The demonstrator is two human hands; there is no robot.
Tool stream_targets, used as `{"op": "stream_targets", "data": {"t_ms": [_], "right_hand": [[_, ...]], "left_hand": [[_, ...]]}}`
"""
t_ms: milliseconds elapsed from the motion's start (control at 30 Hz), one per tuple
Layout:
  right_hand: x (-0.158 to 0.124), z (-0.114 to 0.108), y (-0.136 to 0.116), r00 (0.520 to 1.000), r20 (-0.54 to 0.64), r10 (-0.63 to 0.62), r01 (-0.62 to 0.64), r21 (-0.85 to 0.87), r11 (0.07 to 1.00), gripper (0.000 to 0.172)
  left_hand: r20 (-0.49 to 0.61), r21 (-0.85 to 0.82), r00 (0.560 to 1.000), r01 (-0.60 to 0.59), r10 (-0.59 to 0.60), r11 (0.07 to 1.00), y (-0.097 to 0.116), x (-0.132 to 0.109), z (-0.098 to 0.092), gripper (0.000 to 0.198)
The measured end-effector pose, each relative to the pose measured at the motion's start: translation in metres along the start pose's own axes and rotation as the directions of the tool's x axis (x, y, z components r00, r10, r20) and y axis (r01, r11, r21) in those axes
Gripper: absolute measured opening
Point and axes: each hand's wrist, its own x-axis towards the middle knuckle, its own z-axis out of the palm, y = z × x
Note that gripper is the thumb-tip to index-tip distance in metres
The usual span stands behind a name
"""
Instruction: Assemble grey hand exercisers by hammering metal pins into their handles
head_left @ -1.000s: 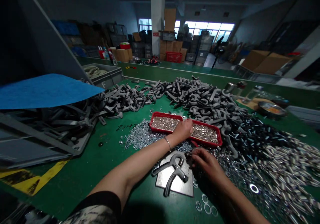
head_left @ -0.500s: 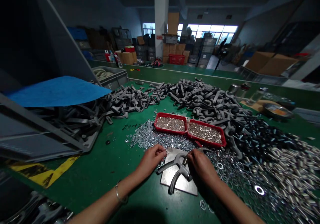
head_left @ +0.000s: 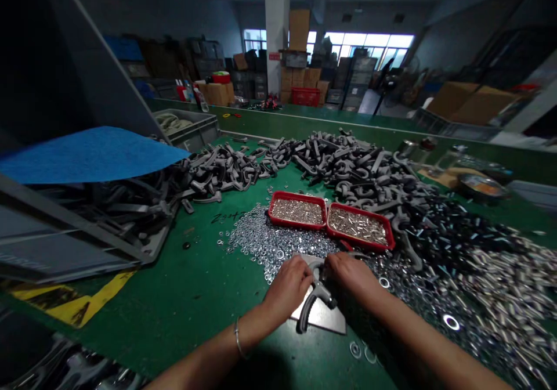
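A grey forked metal part (head_left: 319, 291) lies on a small flat metal plate (head_left: 331, 319) at the table's front. Over the part's left arm is my left hand (head_left: 288, 285), its fingers pressed together; what they hold is hidden. My right hand (head_left: 350, 273) is closed at the upper right of the same part, its fingertips bent down out of sight. Just beyond the plate, small silvery nuts (head_left: 256, 239) are spread around two red trays, the left one (head_left: 298, 225) full of tiny pieces and the right one (head_left: 360, 242) holding small pins.
Heaps of grey metal parts (head_left: 361, 169) line the back. Black pieces (head_left: 452, 236), metal cylinders (head_left: 509, 291) and washers (head_left: 451, 322) cover the right. A grey crate (head_left: 87, 245) with a blue sheet (head_left: 96, 156) stands at left. Cardboard boxes (head_left: 478, 104) are farther off.
My left hand has moved right, from beside the plate onto the left arm of the grey part. My right hand stays at the part, turned slightly over it. The view has shifted a little.
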Motion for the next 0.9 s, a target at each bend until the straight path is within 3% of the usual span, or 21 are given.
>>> {"op": "stream_targets", "data": {"t_ms": [133, 300, 400, 500, 567, 667, 800, 900], "right_hand": [[-0.033, -0.010, 0.024, 0.985, -0.088, 0.151, -0.163, -0.156, 0.974, 0.023], [-0.070, -0.004, 0.037, 0.971, -0.081, 0.224, -0.235, -0.177, 0.956, 0.017], [-0.074, -0.008, 0.031, 0.968, -0.093, 0.235, -0.227, 0.090, 0.970, 0.017], [-0.072, -0.018, 0.021, 0.966, -0.045, 0.255, -0.211, 0.429, 0.878, 0.020], [-0.070, -0.024, 0.015, 0.966, 0.028, 0.259, -0.245, 0.429, 0.869, 0.020], [-0.067, -0.032, 0.007, 0.962, 0.164, 0.218, -0.264, 0.365, 0.893, 0.020], [-0.063, -0.040, -0.010, 0.979, 0.122, 0.166, -0.203, 0.439, 0.875, 0.027], [-0.061, -0.040, -0.021, 0.966, 0.201, 0.163, -0.222, 0.318, 0.922, 0.027]], "left_hand": [[-0.026, 0.005, 0.999, 0.020, -0.020, 1.000, -0.003, 0.000, 0.004, 0.010], [-0.032, 0.139, 0.999, -0.011, 0.016, 0.990, 0.001, 0.002, 0.006, 0.011], [0.068, 0.351, 0.982, -0.189, 0.176, 0.917, 0.004, 0.006, 0.005, 0.013], [0.248, 0.495, 0.907, -0.421, 0.340, 0.761, 0.006, 0.011, 0.000, 0.019], [0.299, 0.506, 0.891, -0.451, 0.341, 0.735, 0.009, 0.012, -0.003, 0.021], [0.232, 0.435, 0.939, -0.334, 0.254, 0.837, 0.013, 0.003, -0.004, 0.014], [0.031, 0.330, 0.998, -0.066, 0.059, 0.942, 0.014, -0.021, 0.008, 0.080], [0.018, 0.296, 0.998, 0.044, -0.052, 0.954, 0.012, -0.034, 0.019, 0.094]]}}
